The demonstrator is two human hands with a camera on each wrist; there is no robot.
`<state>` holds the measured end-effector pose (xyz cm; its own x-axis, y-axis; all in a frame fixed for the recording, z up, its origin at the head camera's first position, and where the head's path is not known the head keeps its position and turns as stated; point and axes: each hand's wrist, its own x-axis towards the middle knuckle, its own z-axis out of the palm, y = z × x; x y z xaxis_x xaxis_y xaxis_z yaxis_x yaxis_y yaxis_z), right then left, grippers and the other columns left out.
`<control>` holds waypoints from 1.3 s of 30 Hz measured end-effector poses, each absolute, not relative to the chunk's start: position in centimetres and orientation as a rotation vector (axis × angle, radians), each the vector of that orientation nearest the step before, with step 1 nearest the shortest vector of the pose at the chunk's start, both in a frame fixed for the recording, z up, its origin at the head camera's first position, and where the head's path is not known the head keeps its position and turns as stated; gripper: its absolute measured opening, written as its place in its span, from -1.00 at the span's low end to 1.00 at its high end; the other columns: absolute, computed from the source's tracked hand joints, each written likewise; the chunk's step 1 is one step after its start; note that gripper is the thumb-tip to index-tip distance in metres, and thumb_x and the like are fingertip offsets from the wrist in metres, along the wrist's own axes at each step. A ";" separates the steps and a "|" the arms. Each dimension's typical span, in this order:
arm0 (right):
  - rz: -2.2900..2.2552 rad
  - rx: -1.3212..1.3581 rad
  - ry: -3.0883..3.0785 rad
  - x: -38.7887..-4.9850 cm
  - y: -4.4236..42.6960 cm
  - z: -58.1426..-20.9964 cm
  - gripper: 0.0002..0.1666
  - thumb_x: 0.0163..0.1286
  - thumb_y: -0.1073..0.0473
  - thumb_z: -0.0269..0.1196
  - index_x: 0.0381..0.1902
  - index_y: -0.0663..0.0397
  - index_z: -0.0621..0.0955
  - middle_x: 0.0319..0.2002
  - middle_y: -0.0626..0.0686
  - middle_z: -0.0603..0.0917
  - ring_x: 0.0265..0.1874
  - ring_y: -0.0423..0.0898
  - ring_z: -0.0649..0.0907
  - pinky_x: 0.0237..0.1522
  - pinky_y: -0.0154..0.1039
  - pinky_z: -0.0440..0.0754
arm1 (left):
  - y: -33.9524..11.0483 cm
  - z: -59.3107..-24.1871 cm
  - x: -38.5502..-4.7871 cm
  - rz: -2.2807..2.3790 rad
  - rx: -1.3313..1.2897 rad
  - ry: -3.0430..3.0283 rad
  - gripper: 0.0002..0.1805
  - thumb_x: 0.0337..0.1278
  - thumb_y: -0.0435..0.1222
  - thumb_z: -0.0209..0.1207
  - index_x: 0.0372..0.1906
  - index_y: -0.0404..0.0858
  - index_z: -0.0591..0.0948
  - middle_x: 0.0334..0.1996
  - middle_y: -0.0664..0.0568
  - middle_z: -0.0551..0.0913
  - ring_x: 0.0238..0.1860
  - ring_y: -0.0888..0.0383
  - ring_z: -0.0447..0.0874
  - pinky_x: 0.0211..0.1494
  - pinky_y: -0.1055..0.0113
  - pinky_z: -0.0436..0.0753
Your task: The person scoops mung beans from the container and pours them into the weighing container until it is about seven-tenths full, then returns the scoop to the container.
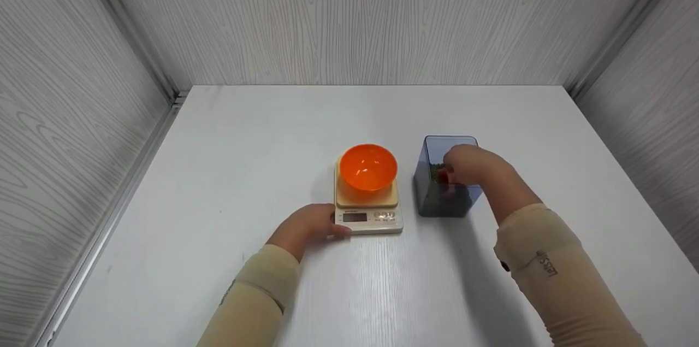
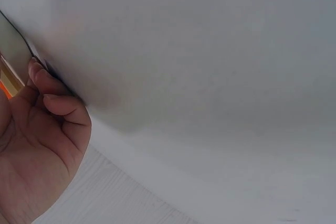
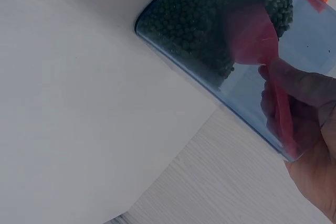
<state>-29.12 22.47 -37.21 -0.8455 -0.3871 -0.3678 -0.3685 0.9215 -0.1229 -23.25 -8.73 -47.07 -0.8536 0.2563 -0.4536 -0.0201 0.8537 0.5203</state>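
My right hand (image 1: 471,164) reaches down into a clear bluish plastic container (image 1: 443,205). It grips the handle of a red scoop (image 3: 253,38), whose head sits among small green beans (image 3: 178,17), seen through the container wall in the right wrist view. An orange bowl (image 1: 368,168) stands on the platform of a cream kitchen scale (image 1: 389,225), left of the container. No beans show inside the bowl. At the scale's front left corner, my left hand (image 1: 309,222) holds the edge, thumb at the front and curled fingers along the side. The left wrist view shows these fingers (image 2: 65,107) against the scale's side.
All of this stands on a white tabletop (image 1: 262,134). Pale wood-grain panels (image 1: 349,19) rise behind it and on both sides. A narrow gap separates the scale from the container.
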 end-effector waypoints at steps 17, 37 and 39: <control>-0.001 -0.541 2.707 -29.1 21.7 -37.3 -0.93 0.19 0.34 0.15 -0.44 0.18 0.58 -0.51 0.05 0.53 -0.49 -0.04 0.45 -0.37 -0.14 0.47 | -8.7 -47.2 -23.2 0.704 0.172 2.510 -0.48 -0.16 0.09 0.30 -0.02 0.02 0.55 -0.08 0.12 0.57 -0.03 0.08 0.45 0.23 0.06 0.30; -0.222 -0.596 2.699 -29.1 23.0 -37.0 -0.95 0.19 0.31 0.21 -0.44 0.17 0.61 -0.52 0.01 0.53 -0.47 -0.07 0.46 -0.41 -0.21 0.44 | -8.8 -47.6 -23.4 0.702 0.166 2.510 -0.53 -0.16 0.11 0.30 -0.09 0.02 0.56 -0.15 0.14 0.57 -0.05 0.08 0.44 0.23 0.08 0.30; -0.229 -0.617 2.706 -29.2 23.2 -36.8 -0.94 0.19 0.31 0.21 -0.45 0.17 0.61 -0.53 0.01 0.53 -0.49 -0.08 0.45 -0.42 -0.21 0.43 | -8.8 -47.7 -23.5 0.702 0.161 2.509 -0.53 -0.17 0.12 0.30 -0.10 0.02 0.55 -0.17 0.13 0.56 -0.06 0.08 0.44 0.23 0.07 0.30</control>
